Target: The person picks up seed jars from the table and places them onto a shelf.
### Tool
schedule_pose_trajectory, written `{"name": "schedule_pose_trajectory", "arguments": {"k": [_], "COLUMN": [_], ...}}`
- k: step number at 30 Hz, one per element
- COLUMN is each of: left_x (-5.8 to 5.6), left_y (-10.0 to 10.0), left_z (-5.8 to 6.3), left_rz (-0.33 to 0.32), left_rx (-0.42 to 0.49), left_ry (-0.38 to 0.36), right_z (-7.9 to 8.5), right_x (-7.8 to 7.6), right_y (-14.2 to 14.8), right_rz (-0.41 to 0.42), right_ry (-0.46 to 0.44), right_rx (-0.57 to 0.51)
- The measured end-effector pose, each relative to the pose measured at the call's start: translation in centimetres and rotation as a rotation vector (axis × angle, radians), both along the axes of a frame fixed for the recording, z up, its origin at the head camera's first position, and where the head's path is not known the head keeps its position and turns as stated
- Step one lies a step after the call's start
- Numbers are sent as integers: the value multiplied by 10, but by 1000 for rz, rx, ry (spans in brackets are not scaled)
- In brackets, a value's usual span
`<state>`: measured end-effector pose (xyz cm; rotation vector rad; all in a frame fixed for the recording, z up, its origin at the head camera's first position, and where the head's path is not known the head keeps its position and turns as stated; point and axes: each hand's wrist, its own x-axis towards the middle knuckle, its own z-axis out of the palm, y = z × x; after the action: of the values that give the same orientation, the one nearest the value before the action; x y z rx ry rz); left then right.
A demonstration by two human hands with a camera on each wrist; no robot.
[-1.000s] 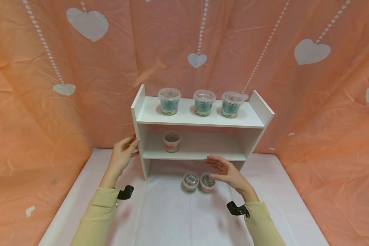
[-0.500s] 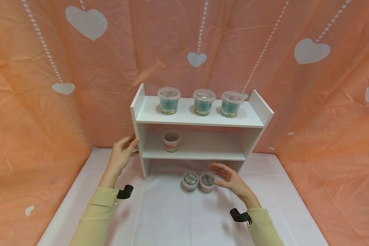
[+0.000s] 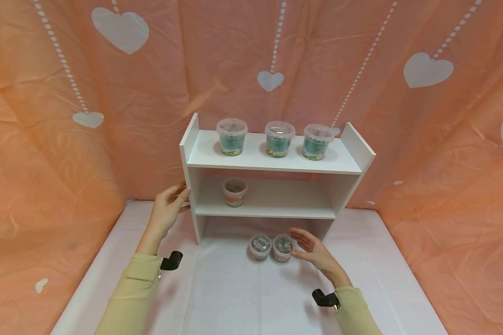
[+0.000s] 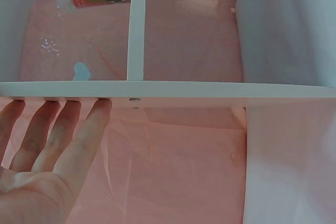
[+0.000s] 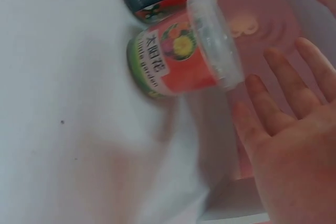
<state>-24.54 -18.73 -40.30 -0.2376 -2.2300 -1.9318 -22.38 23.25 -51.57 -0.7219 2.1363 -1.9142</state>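
My left hand [image 3: 165, 211] rests its fingertips on the left side panel of a white two-tier shelf [image 3: 285, 197]. In the left wrist view the fingers [image 4: 79, 140] are straight and meet the panel's edge. On the table before the shelf stand two lidded plastic tubs side by side, a left tub [image 3: 259, 249] and a right tub [image 3: 282, 253]. Close beside the right tub is my right hand [image 3: 316, 256], its fingers spread and holding nothing. The right wrist view shows that tub's red "little garden" label [image 5: 181, 59] near the fingers.
Three blue-labelled tubs stand on the top board: a left one [image 3: 232, 139], a middle one [image 3: 279, 142] and a right one [image 3: 316, 144]. A red-labelled tub [image 3: 234, 194] sits at the left of the middle board. An orange heart-patterned curtain [image 3: 151, 116] surrounds the white table [image 3: 230, 298].
My right hand has come down from in front of the middle board to beside the right tub on the table. The left hand stays at the side panel.
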Motion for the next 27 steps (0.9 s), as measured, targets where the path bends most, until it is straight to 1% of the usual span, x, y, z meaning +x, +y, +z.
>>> {"name": "schedule_pose_trajectory", "arguments": {"k": [6, 8, 13, 17, 22, 27], "left_x": [0, -1, -1, -1, -1, -1], "left_y": [0, 0, 0, 0, -1, -1], "left_z": [0, -1, -1, 0, 0, -1], "left_rz": [-1, 1, 3, 2, -1, 4], "left_rx": [-2, -3, -2, -1, 2, 7], "left_ry": [-2, -3, -2, -5, -8, -7], "right_z": [-10, -14, -23, -28, -32, -36], "right_x": [-2, -4, -7, -7, -9, -9], "right_y": [3, 3, 1, -1, -4, -8], "right_rz": [-16, -23, -32, -35, -47, -41], "right_ry": [14, -4, -87, -115, -115, -92], "right_rx": [33, 27, -3, -13, -1, -4]}}
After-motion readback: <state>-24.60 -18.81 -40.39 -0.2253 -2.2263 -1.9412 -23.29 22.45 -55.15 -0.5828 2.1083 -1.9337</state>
